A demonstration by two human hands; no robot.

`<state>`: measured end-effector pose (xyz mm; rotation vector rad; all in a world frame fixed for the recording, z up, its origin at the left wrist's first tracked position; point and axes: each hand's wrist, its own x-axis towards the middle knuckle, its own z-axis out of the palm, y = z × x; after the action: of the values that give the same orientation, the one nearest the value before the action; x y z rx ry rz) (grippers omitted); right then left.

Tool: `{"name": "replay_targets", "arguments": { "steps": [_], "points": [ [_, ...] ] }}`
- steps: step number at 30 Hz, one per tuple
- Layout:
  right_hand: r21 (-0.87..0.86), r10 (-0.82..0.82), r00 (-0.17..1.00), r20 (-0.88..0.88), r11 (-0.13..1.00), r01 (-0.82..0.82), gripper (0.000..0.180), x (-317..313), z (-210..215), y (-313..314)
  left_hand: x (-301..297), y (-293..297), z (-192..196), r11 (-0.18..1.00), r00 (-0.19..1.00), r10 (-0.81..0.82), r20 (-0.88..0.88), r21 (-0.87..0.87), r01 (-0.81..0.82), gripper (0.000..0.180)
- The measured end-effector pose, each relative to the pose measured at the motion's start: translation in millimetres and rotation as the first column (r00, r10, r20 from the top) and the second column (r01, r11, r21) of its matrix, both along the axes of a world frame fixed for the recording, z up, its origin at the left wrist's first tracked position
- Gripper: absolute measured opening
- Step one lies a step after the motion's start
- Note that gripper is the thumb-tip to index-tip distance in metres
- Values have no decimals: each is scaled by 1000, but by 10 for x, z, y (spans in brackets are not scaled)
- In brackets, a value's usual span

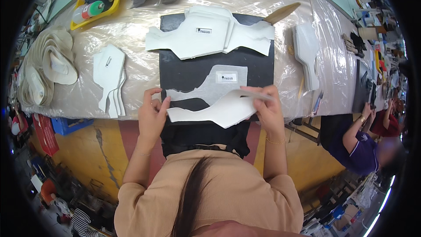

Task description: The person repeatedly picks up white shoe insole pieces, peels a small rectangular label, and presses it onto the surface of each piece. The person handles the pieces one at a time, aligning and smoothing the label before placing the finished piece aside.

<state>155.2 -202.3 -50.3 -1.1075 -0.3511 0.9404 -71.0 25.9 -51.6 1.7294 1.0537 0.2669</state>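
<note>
My right hand (268, 109) grips the right end of a white shoe-upper piece (215, 112), which is raised and tilted over the near edge of a black board (180, 68). My left hand (151, 112) is beside that piece's narrow left end, its fingers bent and apart, the thumb close to the tip; contact is unclear. Just beyond lies a flat, greyish-white upper piece (206, 85) bearing a small rectangular label (226, 77). A pile of similar white pieces (206, 30) covers the far part of the board, the top one labelled too.
To the left are a small stack of white pieces (109, 66) and curved beige parts (55, 63). A yellow tray (98, 15) holds a bottle. Another white stack (305, 55) lies right, near a brown pointed tool (283, 13). A co-worker in purple (362, 153) sits at right.
</note>
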Motion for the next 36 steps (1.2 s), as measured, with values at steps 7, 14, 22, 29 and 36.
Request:
{"name": "replay_targets", "arguments": {
  "steps": [7,14,22,29,36],
  "points": [
    [195,67,934,351,970,-143,22,-52,367,-7,-57,83,414,741,944,95,316,-656,145,86],
    [85,125,779,614,971,-223,22,-44,545,-12,87,45,601,761,886,80,457,-603,242,46],
    [145,111,762,638,954,-260,25,-27,630,-111,200,91,700,884,880,-158,448,-332,328,29],
    [224,87,759,645,928,-297,15,-37,680,-117,272,83,724,893,893,-294,339,-236,384,20],
    [201,56,759,649,949,-242,17,-74,711,-126,351,-73,640,863,836,-451,312,391,319,15]
  ]
}}
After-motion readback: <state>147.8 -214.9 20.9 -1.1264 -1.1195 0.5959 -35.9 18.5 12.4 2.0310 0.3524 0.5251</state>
